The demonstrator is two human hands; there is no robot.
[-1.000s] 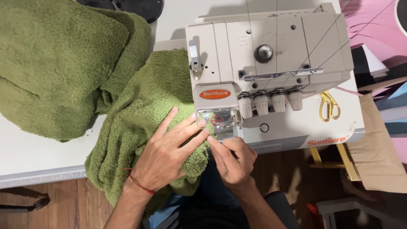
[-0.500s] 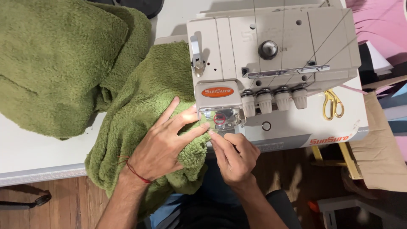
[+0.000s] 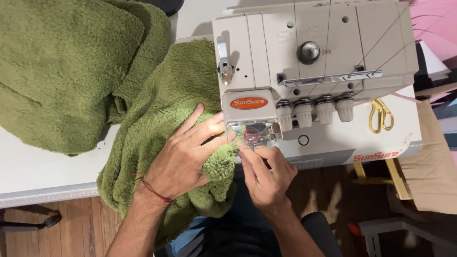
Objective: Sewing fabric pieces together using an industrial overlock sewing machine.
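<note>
Head view: left hand (image 3: 183,157) lies flat, fingers spread, pressing the fuzzy olive-green fleece fabric (image 3: 157,119) on the white table (image 3: 43,171). Right hand (image 3: 266,173) pinches the fabric's edge just under the clear presser-foot guard (image 3: 251,133) of the pale grey overlock sewing machine (image 3: 309,62). Fabric bunches leftward beneath both hands. Gold-handled scissors (image 3: 381,115) rest well apart, right.

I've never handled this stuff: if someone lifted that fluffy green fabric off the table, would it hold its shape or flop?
Probably flop. The green fleece fabric already lies in soft folds and droops over the table edge. Its thick pile suggests it grips rather than slides; the left hand presses it flat easily. The large heap looks bulky, so likely somewhat heavy overall.
</note>
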